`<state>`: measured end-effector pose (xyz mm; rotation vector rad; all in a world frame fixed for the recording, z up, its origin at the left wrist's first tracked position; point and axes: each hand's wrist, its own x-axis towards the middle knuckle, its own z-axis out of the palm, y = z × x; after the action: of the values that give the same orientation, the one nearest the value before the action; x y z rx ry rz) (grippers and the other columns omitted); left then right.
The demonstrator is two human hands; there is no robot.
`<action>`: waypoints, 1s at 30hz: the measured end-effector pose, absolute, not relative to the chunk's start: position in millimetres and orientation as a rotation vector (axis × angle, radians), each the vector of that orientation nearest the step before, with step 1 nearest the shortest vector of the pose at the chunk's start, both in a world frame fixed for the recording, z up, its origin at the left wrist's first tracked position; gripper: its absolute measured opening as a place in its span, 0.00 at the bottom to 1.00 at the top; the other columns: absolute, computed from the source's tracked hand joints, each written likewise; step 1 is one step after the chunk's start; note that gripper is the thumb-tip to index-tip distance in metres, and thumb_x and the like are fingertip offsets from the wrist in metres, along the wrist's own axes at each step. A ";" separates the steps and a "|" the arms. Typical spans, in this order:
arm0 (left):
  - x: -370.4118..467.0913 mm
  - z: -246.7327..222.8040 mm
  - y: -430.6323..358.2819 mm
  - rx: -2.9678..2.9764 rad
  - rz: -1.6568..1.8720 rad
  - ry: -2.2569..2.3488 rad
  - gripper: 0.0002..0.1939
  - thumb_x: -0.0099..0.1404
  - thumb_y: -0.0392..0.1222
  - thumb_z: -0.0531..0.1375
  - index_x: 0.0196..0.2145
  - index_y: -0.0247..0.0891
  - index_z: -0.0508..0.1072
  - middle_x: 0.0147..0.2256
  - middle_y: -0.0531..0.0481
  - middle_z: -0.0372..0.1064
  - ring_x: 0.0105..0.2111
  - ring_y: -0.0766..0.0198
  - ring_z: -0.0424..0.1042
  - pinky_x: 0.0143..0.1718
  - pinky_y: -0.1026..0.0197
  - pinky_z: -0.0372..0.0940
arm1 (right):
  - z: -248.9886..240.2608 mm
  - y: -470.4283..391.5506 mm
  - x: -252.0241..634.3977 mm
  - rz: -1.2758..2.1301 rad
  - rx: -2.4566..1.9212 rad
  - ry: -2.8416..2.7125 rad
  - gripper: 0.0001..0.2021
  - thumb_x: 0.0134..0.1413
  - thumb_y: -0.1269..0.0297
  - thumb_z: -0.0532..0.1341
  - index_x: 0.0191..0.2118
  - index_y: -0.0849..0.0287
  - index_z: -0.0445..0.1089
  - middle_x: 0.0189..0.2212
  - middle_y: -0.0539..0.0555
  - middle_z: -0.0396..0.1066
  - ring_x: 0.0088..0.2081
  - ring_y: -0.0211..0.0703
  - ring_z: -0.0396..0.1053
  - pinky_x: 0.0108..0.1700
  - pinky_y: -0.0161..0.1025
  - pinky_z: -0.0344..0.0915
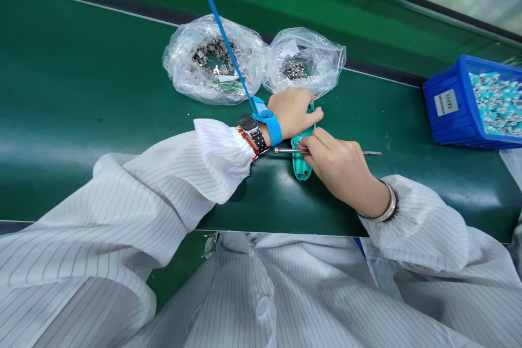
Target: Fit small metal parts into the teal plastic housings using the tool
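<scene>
A teal plastic housing (302, 166) lies lengthwise on the green work surface in front of me, with small metal and dark parts inside it. My left hand (291, 112) is closed around its far end, and that hand covers part of it. A thin metal rod-like tool (372, 153) crosses above the housing, its thicker tip toward my left wrist. My right hand (336, 160) pinches this tool between thumb and fingers, close over the middle of the housing. A blue wrist strap (274, 128) with a cord circles my left wrist beside a watch.
Two clear plastic bags stand open behind my hands: the left bag (179, 65) and the right bag (332, 60) hold small metal parts. At the right a blue bin (446, 125) contains many teal and white pieces. The blue cord (216, 13) runs up from my left wrist.
</scene>
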<state>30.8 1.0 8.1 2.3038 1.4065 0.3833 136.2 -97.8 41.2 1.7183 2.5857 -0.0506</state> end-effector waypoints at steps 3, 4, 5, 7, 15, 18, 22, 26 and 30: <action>30.8 8.1 1.0 2.296 0.384 1.415 0.19 0.64 0.52 0.50 0.36 0.38 0.76 0.36 0.44 0.73 0.39 0.53 0.70 0.36 0.58 0.59 | 34.0 -96.3 141.6 -0.099 1.731 2.704 0.10 0.58 0.74 0.53 0.31 0.63 0.70 0.29 0.56 0.68 0.25 0.38 0.61 0.25 0.37 0.44; 30.8 8.0 1.0 2.296 0.389 1.413 0.19 0.64 0.52 0.50 0.36 0.38 0.76 0.36 0.44 0.73 0.39 0.53 0.70 0.36 0.58 0.59 | 31.4 -94.8 144.2 -0.159 1.752 2.778 0.09 0.58 0.73 0.54 0.31 0.63 0.70 0.28 0.55 0.68 0.27 0.38 0.62 0.25 0.36 0.46; 30.7 8.0 1.2 2.299 0.396 1.411 0.19 0.64 0.52 0.50 0.36 0.38 0.76 0.37 0.44 0.73 0.39 0.53 0.70 0.35 0.57 0.59 | 29.1 -92.8 146.7 -0.257 1.795 2.846 0.07 0.57 0.73 0.56 0.31 0.63 0.70 0.28 0.54 0.68 0.27 0.37 0.62 0.26 0.35 0.48; 30.4 7.9 1.5 2.310 0.404 1.402 0.20 0.63 0.52 0.50 0.36 0.38 0.76 0.36 0.44 0.73 0.39 0.52 0.70 0.34 0.57 0.59 | 26.6 -87.6 151.2 -0.548 1.952 2.889 0.02 0.54 0.71 0.61 0.31 0.63 0.70 0.24 0.50 0.65 0.26 0.35 0.60 0.28 0.34 0.51; 30.1 9.0 2.2 2.308 0.364 1.408 0.20 0.63 0.52 0.49 0.35 0.38 0.76 0.36 0.45 0.73 0.37 0.54 0.70 0.33 0.58 0.58 | 31.7 -77.1 153.1 -1.157 2.215 2.581 0.05 0.49 0.67 0.66 0.27 0.64 0.72 0.17 0.45 0.60 0.21 0.30 0.49 0.26 0.35 0.48; 30.4 9.5 2.1 2.304 0.356 1.404 0.19 0.63 0.53 0.49 0.35 0.39 0.75 0.35 0.45 0.73 0.38 0.55 0.70 0.33 0.59 0.57 | 31.6 -76.7 151.7 -1.272 2.249 2.526 0.06 0.48 0.67 0.66 0.27 0.64 0.73 0.18 0.46 0.62 0.21 0.30 0.51 0.26 0.35 0.48; 30.6 10.4 2.2 2.278 0.327 1.425 0.18 0.64 0.52 0.50 0.37 0.40 0.75 0.37 0.45 0.72 0.40 0.54 0.70 0.36 0.59 0.59 | 33.0 -74.3 150.6 -1.337 2.231 2.511 0.05 0.45 0.68 0.67 0.26 0.64 0.72 0.16 0.43 0.54 0.21 0.30 0.50 0.26 0.35 0.48; 30.4 10.8 3.3 2.316 0.347 1.394 0.18 0.63 0.51 0.50 0.34 0.38 0.75 0.35 0.44 0.72 0.39 0.52 0.70 0.34 0.57 0.60 | 34.4 -72.1 151.7 -1.331 2.189 2.539 0.04 0.45 0.69 0.66 0.26 0.64 0.72 0.15 0.43 0.53 0.20 0.30 0.49 0.26 0.35 0.47; 30.6 10.3 3.9 2.319 0.352 1.380 0.17 0.63 0.51 0.50 0.33 0.38 0.74 0.34 0.44 0.71 0.37 0.52 0.70 0.32 0.57 0.60 | 34.3 -70.9 153.7 -1.318 2.160 2.556 0.05 0.47 0.69 0.65 0.26 0.64 0.71 0.16 0.43 0.55 0.21 0.30 0.49 0.26 0.35 0.47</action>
<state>30.6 3.9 10.3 2.3194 1.3799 0.3520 153.7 -70.9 34.3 2.1601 2.5560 -1.3176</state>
